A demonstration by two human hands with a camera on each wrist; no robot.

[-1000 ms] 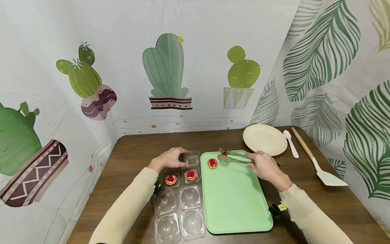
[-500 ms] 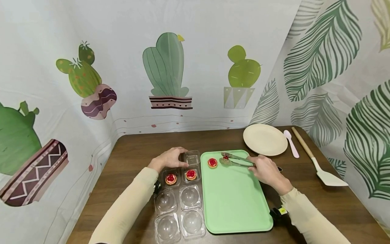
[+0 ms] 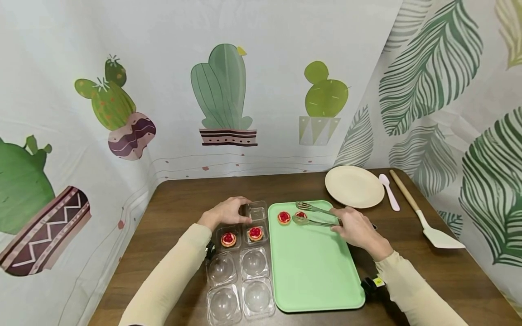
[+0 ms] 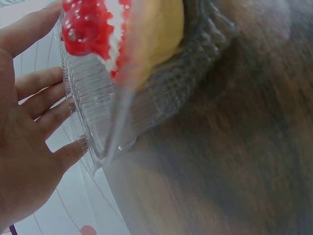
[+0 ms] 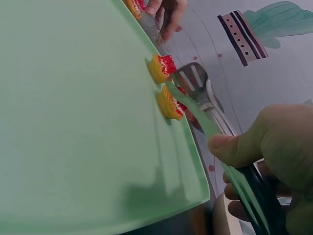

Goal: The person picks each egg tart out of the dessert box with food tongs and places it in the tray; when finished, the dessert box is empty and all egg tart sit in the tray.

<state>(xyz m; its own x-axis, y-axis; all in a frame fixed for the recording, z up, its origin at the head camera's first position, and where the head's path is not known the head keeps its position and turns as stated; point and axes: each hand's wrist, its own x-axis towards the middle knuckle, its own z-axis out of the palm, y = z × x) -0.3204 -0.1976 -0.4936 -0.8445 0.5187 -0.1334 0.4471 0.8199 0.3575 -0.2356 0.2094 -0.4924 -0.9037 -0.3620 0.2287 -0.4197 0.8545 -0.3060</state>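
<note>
My right hand (image 3: 359,228) grips metal tongs (image 3: 316,222) over the back of a green tray (image 3: 314,267). The tongs' arms are spread, with one red-topped tart (image 3: 301,215) between their tips. Left of it sits another tart (image 3: 284,218). In the right wrist view the tongs' slotted head (image 5: 191,76) overlaps the row of tarts. My left hand (image 3: 228,211) holds the back of a clear plastic container (image 3: 257,212), and its fingers (image 4: 46,83) meet the ribbed side in the left wrist view. Two tarts (image 3: 255,233) sit in the container; the hand partly hides its back-left compartment.
Domed lid sections (image 3: 258,296) of the container lie toward the front, along the tray's left edge. Behind the tray's right corner is a cream plate (image 3: 355,185). A pink spoon (image 3: 390,192) and a white-bladed spatula (image 3: 440,237) lie on the right. A patterned cloth hangs behind the table.
The tongs have come slightly toward the front and their arms have spread wider. The tart between them shows more fully and lower. My left hand has stayed in place.
</note>
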